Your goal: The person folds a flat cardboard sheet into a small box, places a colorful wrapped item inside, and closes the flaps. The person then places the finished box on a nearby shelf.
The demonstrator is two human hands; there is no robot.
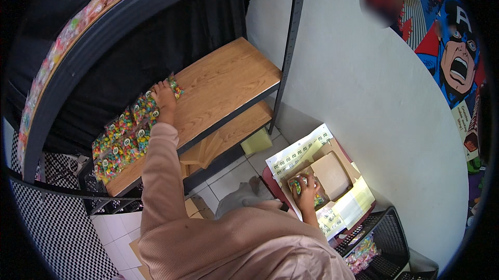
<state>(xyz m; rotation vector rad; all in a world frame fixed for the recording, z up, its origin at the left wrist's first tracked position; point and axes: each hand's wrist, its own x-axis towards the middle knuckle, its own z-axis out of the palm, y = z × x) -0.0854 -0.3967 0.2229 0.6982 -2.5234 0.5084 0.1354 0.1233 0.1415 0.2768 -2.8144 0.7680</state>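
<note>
At the far end of a row of clear candy packets (122,137) on the wooden shelf, my left hand (164,99) is closed over the last packet. Its bright, colourful candies show beside my fingers. Lower right, my right hand (307,191) reaches into an open cardboard box (332,176), its fingers curled round a candy packet (296,183) with green and yellow pieces. My palms and fingers partly hide both packets.
The box rests on a red stool (268,180) by the white wall. Beside it stands a black plastic basket (390,238) with pink candy packets. A black metal post (292,36) rises at the shelf's right corner. More packets line the curved upper shelf (78,33).
</note>
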